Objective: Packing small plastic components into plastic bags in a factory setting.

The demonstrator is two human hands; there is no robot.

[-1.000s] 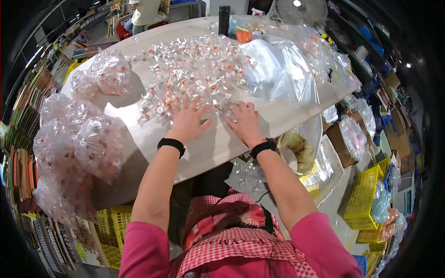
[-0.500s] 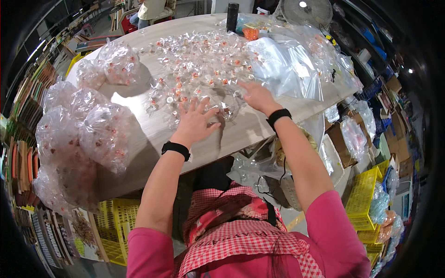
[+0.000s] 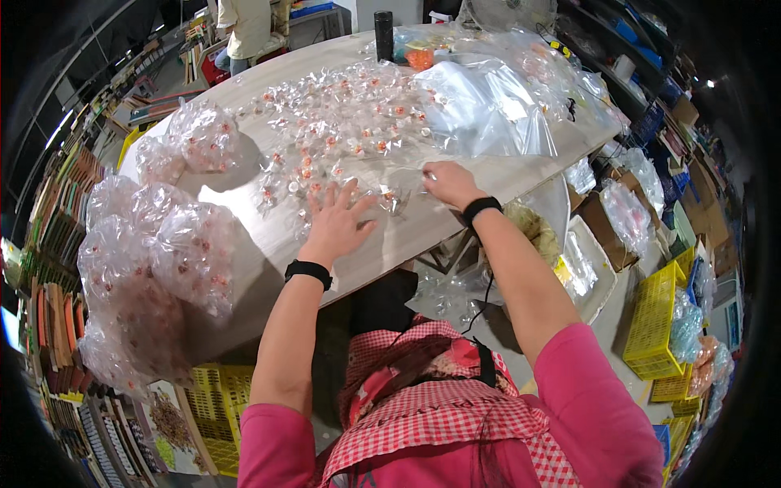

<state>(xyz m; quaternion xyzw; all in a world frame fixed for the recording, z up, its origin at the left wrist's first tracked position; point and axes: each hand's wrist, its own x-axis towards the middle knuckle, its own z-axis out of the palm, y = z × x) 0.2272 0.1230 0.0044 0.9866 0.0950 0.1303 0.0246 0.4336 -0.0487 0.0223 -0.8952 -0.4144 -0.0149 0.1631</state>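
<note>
Many small clear packets (image 3: 358, 106) with orange-red and white bits inside are spread over the middle of the pale table (image 3: 281, 264). At the near edge of this spread, my left hand (image 3: 338, 220) is open, its fingers fanned out and its tips touching the nearest packets. To its right, my right hand (image 3: 450, 184) has curled, closed fingers low over the tabletop. Clear film shows by its fingertips, but what they hold, if anything, cannot be made out. One clear packet (image 3: 390, 198) lies between the two hands.
Large clear bags filled with packets (image 3: 191, 244) crowd the table's left side. Flat clear plastic bags (image 3: 488, 106) lie at the right. A black bottle (image 3: 383, 36) and a fan (image 3: 508, 12) stand at the back. Yellow crates (image 3: 659, 321) sit on the floor at right.
My right hand's fingers, stretched toward the packets before, have curled in, and the hand is lower and nearer the table's front edge. My left hand stays spread in about the same place.
</note>
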